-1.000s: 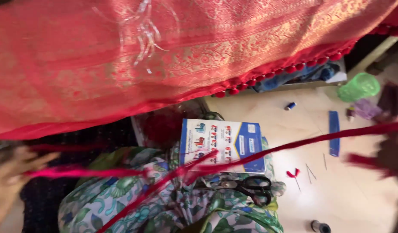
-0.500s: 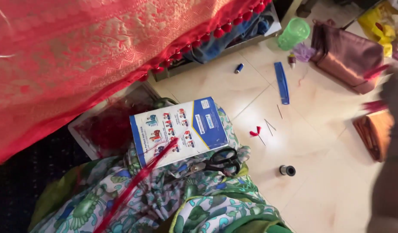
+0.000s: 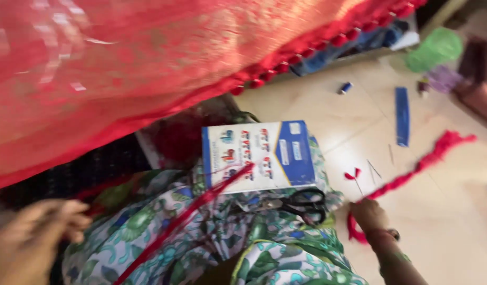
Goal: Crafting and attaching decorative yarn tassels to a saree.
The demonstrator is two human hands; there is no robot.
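Right hand (image 3: 369,214) down at the floor, closed on a red tasselled cord (image 3: 412,171), left hand (image 3: 35,237) blurred at the lap by a red strand (image 3: 185,219), white-and-blue box (image 3: 256,155) and black scissors (image 3: 301,203) resting on floral cloth (image 3: 148,237) beneath a red sari (image 3: 148,63).

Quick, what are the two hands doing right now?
Left hand: blurred, fingers curled by a red strand; whether it grips it cannot be told.
Right hand: closed on the red tassel strip over the floor.
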